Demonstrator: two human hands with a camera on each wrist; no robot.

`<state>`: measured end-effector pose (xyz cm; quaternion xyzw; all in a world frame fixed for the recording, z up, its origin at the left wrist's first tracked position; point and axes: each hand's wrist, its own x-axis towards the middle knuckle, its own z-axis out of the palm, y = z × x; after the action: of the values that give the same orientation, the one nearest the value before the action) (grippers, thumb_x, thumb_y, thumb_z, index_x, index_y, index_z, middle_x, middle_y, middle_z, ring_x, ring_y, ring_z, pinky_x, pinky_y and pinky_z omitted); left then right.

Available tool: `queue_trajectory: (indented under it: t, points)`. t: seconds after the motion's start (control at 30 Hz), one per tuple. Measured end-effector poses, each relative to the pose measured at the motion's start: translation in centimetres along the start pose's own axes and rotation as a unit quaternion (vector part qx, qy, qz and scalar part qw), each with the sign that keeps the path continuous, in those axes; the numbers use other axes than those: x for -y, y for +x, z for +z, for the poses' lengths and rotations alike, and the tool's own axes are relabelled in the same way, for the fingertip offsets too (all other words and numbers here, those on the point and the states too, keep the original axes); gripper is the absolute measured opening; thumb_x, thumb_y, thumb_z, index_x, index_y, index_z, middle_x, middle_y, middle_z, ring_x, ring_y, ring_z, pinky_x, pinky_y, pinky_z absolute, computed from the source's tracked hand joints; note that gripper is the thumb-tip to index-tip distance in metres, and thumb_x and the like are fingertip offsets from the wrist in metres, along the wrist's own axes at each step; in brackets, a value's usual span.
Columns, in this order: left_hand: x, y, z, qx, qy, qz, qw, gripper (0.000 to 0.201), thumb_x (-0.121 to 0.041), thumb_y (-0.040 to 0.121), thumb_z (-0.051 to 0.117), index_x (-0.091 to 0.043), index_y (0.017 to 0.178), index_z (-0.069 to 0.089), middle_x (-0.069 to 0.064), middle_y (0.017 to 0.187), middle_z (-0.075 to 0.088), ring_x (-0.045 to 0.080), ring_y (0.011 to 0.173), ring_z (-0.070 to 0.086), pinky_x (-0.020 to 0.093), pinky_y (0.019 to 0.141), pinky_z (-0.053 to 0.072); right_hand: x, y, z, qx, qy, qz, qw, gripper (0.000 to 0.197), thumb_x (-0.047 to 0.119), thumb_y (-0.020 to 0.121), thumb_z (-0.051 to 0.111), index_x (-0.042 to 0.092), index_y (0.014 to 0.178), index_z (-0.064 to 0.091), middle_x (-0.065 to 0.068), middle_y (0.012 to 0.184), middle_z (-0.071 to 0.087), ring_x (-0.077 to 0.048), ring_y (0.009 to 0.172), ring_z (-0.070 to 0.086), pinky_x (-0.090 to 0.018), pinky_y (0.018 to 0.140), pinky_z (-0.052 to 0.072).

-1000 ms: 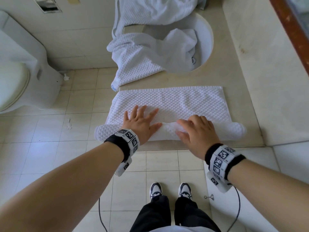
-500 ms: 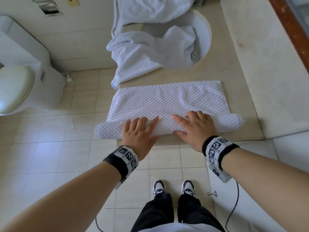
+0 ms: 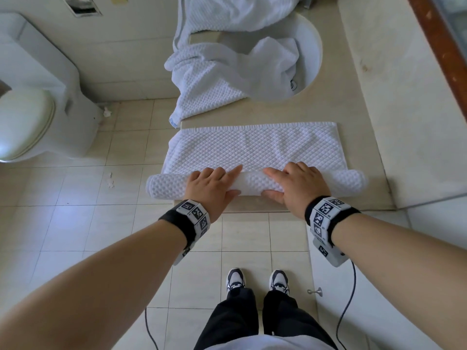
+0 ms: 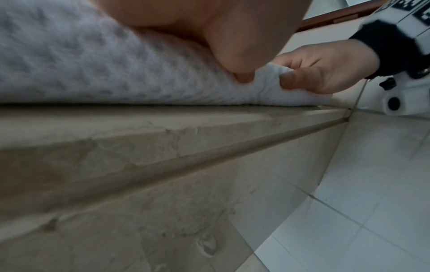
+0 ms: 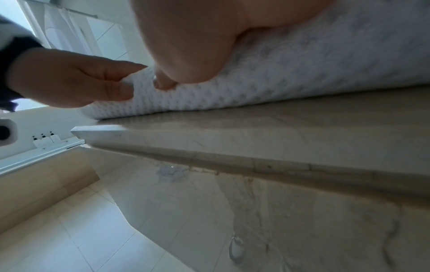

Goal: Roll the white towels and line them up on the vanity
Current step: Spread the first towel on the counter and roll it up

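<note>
A white waffle towel (image 3: 252,145) lies flat on the beige vanity (image 3: 252,112), its near edge rolled into a thick roll (image 3: 166,185) along the counter's front edge. My left hand (image 3: 214,183) and right hand (image 3: 280,183) grip the middle of the roll side by side, fingers over the top and thumbs on the near side. In the left wrist view my left thumb (image 4: 232,60) digs into the roll (image 4: 93,73), with the right hand (image 4: 325,68) beside it. The right wrist view shows the roll (image 5: 302,73) and the left hand (image 5: 69,79).
A heap of loose white towels (image 3: 227,72) lies behind, partly in the round sink (image 3: 316,46). A toilet (image 3: 30,117) stands at the left. A raised ledge (image 3: 404,122) runs along the right. The roll's left end overhangs the tiled floor.
Both hands went from lying flatter on the towel to curling over the roll. The roll has grown thicker and the flat part of the towel is shorter.
</note>
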<state>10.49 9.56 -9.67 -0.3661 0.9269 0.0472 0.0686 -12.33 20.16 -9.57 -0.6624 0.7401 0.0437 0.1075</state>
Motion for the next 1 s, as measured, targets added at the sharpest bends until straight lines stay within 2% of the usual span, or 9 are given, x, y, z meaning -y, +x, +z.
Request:
queue_trajectory:
  t: [0.07,0.2,0.3,0.43,0.57,0.67,0.73,0.83,1.0]
  points:
    - [-0.4,0.1,-0.1,0.011,-0.004,0.002,1.000,0.064,-0.063,0.094,0.030,-0.040,0.153,0.019,-0.013,0.118,0.056,0.018,0.109,0.052,0.039,0.094,0.039,-0.5,-0.2,-0.4,0.020,0.011,-0.004,1.000,0.067,0.077,0.089,0.028,0.040,0.145,0.035,0.005,0.103,0.051,-0.018,0.100,0.048,-0.037,0.086,0.041]
    - [-1.2,0.2,-0.6,0.050,-0.027,0.016,0.998,0.063,-0.064,0.096,0.025,-0.042,0.154,0.011,-0.013,0.116,0.054,0.017,0.105,0.052,0.037,0.092,0.039,-1.8,-0.3,-1.0,0.064,0.038,-0.015,0.997,0.072,0.081,0.087,0.022,0.042,0.146,0.035,0.008,0.095,0.045,-0.013,0.089,0.040,-0.033,0.079,0.039]
    - [-1.4,0.6,-1.1,0.088,-0.053,0.030,0.994,0.062,-0.062,0.098,0.026,-0.042,0.154,0.011,-0.010,0.117,0.055,0.019,0.106,0.054,0.038,0.095,0.040,-2.5,-0.5,-1.5,0.110,0.072,-0.022,0.991,0.075,0.084,0.086,0.020,0.044,0.149,0.030,0.004,0.111,0.058,-0.014,0.095,0.049,-0.033,0.080,0.043]
    - [-1.4,1.5,-1.4,0.153,-0.090,0.039,0.983,0.061,-0.060,0.100,0.027,-0.041,0.155,0.009,-0.004,0.120,0.054,0.021,0.110,0.054,0.041,0.097,0.043,-3.1,-0.4,-1.6,0.126,0.109,-0.029,0.986,0.078,0.083,0.087,0.023,0.042,0.153,0.022,0.001,0.134,0.060,-0.020,0.117,0.057,-0.038,0.093,0.049]
    - [-0.9,2.8,-1.5,0.158,-0.050,0.047,0.985,0.063,-0.061,0.099,0.022,-0.039,0.156,0.006,-0.001,0.123,0.044,0.021,0.112,0.044,0.042,0.097,0.043,-3.3,0.6,-1.2,0.113,0.129,0.000,0.985,0.087,0.081,0.085,0.030,0.032,0.155,0.013,-0.005,0.128,0.063,-0.024,0.111,0.061,-0.038,0.087,0.050]
    - [-0.7,3.6,-1.6,0.133,-0.023,0.044,0.990,0.064,-0.066,0.095,0.013,-0.043,0.155,0.010,0.000,0.123,0.042,0.021,0.114,0.042,0.042,0.096,0.040,-3.8,1.3,-0.6,0.084,0.131,-0.010,0.988,0.086,0.083,0.086,0.030,0.031,0.153,0.017,-0.007,0.132,0.058,-0.025,0.116,0.056,-0.041,0.094,0.047]
    - [-0.6,3.9,-1.4,0.125,-0.021,0.044,0.991,0.067,-0.068,0.091,0.006,-0.044,0.154,0.013,-0.001,0.122,0.042,0.021,0.114,0.043,0.042,0.096,0.039,-4.1,1.7,-0.2,0.062,0.113,-0.021,0.991,0.085,0.085,0.085,0.025,0.031,0.151,0.019,-0.005,0.128,0.056,-0.023,0.114,0.052,-0.043,0.096,0.045]
    - [-0.5,4.3,-1.3,0.115,-0.026,0.042,0.992,0.068,-0.069,0.090,0.004,-0.046,0.152,0.017,-0.002,0.120,0.042,0.020,0.113,0.043,0.042,0.096,0.038,-4.3,2.1,-0.1,0.049,0.097,-0.028,0.994,0.082,0.085,0.086,0.021,0.031,0.149,0.025,-0.001,0.117,0.054,-0.021,0.107,0.051,-0.042,0.093,0.044]
    - [-0.3,4.6,-1.4,0.120,-0.040,0.033,0.991,0.068,-0.071,0.088,0.004,-0.048,0.151,0.020,-0.003,0.119,0.041,0.020,0.114,0.042,0.043,0.100,0.036,-3.8,1.6,-0.6,0.028,0.056,-0.016,0.998,0.077,0.082,0.088,0.017,0.030,0.139,0.042,0.000,0.118,0.054,-0.022,0.108,0.050,-0.042,0.091,0.044]
